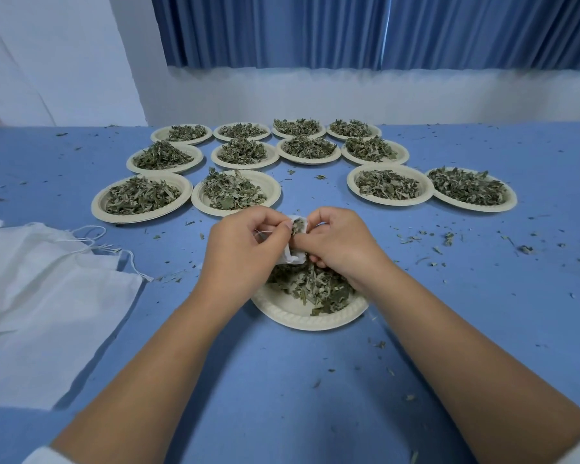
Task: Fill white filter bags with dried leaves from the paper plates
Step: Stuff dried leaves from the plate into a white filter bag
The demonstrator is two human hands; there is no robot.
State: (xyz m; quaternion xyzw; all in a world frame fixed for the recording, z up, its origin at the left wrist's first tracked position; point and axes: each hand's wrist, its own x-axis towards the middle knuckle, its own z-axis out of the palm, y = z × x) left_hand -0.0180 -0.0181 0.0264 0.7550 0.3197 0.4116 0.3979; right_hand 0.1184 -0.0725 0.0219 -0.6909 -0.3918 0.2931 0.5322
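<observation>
– Peering between the two hands, how much of the filter bag [294, 259] shows?
– Little. Only its open mouth and a lower corner are visible; the rest is behind the fingers. The left hand [248, 244] pinches the bag's left edge, with a thin white string [264, 233] looped by its thumb. The right hand [340, 244] pinches the right edge, fingers curled; whether it also holds loose leaf I cannot tell.
– Anything in the bag?
– Dried leaves [297, 226] show in its mouth; how full it is, I cannot make out.
– And under the hands?
– A paper plate [298, 321] lies directly below them on the blue counter [282, 390], its far half covered by hands and wrists, with a heap [315, 291] of leaves on it.
– Beyond the hands?
– Twelve more plates [272, 184], each piled with leaves, in rows from just past the fingertips to well off.
– Left of the left hand?
– A pile of flat white bags [47, 283] with drawstrings, cut off by the frame edge. Leaf crumbs lie scattered around both hands.
</observation>
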